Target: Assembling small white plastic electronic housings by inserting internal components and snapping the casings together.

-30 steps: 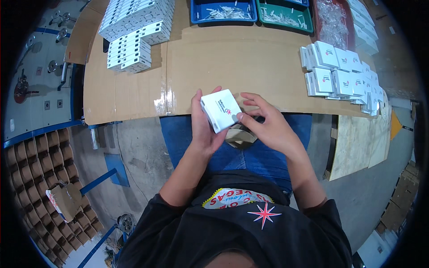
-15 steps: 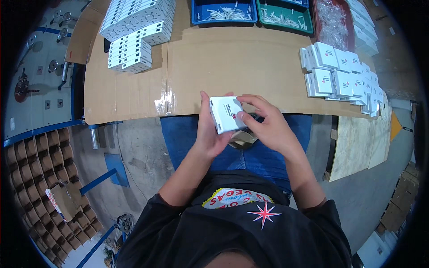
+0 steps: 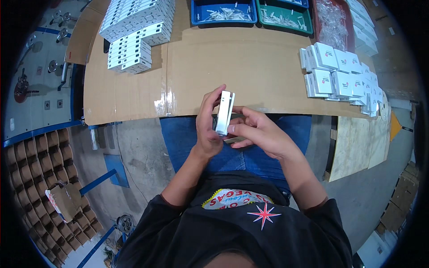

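Between my hands, near the table's front edge, a flat white square box (image 3: pixel 225 113) stands on edge, its narrow side facing up. A thin gap runs along that side at the right. My left hand (image 3: pixel 208 125) is closed round it from the left, with the palm against one broad face. The thumb and fingers of my right hand (image 3: pixel 263 134) grip its lower right part. Both broad faces are mostly hidden by the angle and my fingers.
Stacks of white slotted plastic units (image 3: pixel 136 49) stand at the back left. Printed white boxes (image 3: pixel 342 82) are piled at the right. Along the far edge are a blue tray (image 3: pixel 224 23) and a green tray (image 3: pixel 286 27) of small white parts, and a red tray (image 3: pixel 348 44) of clear plastic pieces.
The white box has turned from showing its printed broad face to standing on edge. My right hand has shifted its fingers lower on it, and the left has turned with it.
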A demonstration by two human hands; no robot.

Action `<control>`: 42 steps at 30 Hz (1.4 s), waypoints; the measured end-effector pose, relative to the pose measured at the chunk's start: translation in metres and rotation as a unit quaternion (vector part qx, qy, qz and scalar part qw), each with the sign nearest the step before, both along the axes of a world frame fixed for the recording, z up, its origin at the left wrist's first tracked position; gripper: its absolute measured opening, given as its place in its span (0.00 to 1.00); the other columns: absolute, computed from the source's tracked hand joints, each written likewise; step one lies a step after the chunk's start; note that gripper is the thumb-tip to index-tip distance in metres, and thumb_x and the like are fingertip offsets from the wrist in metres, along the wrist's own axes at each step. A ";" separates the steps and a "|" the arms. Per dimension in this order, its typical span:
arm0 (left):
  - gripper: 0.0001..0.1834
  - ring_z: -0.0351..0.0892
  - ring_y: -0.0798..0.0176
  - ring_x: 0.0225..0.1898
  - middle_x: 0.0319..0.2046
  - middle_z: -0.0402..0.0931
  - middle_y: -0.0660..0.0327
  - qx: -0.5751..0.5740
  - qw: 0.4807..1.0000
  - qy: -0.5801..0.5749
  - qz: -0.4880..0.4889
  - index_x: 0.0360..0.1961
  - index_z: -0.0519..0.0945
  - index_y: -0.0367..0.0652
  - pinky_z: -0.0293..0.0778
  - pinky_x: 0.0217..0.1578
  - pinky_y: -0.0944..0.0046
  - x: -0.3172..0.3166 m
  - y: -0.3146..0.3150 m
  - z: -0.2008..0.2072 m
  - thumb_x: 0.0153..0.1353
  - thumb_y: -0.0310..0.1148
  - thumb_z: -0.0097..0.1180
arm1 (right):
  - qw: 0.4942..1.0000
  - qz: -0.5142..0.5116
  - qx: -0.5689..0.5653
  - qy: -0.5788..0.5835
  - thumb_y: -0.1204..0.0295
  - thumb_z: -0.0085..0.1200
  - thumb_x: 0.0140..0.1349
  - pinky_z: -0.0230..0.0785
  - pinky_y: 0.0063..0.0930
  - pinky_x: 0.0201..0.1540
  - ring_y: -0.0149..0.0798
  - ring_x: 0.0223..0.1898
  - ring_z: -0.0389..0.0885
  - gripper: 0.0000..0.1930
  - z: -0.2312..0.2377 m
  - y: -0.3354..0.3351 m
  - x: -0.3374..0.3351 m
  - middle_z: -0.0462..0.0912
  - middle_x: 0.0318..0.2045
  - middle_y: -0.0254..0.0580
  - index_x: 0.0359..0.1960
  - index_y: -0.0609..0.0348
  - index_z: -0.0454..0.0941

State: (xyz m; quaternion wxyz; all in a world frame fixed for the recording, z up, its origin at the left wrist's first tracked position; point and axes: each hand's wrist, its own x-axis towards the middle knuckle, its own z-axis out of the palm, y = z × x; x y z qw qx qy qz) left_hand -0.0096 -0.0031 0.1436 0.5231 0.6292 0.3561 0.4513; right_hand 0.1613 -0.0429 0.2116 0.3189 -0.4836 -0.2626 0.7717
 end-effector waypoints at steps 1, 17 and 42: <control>0.69 0.75 0.51 0.60 0.59 0.71 0.46 0.000 1.000 0.000 0.000 0.70 0.65 0.30 0.70 0.61 0.53 -0.001 0.001 -0.001 0.54 0.89 0.27 | 1.000 -0.001 0.001 0.005 0.62 0.64 0.67 0.81 0.31 0.48 0.37 0.50 0.84 0.42 0.000 0.000 0.000 0.83 0.49 0.47 0.75 0.71 0.56; 0.48 0.76 0.51 0.57 0.57 0.71 0.45 0.068 0.996 0.042 -0.048 0.65 0.69 0.29 0.70 0.59 0.55 -0.006 0.001 0.000 0.67 0.68 0.42 | 0.998 0.033 0.011 0.054 0.73 0.55 0.66 0.80 0.33 0.56 0.34 0.54 0.79 0.28 -0.002 -0.003 -0.004 0.77 0.53 0.42 0.67 0.64 0.65; 0.45 0.78 0.47 0.55 0.54 0.75 0.42 0.144 0.987 0.058 -0.028 0.64 0.69 0.30 0.75 0.56 0.53 -0.003 -0.009 -0.016 0.66 0.64 0.44 | 0.992 0.096 0.087 -0.001 0.67 0.56 0.67 0.75 0.27 0.51 0.31 0.47 0.78 0.27 -0.007 -0.005 -0.004 0.80 0.47 0.42 0.64 0.66 0.65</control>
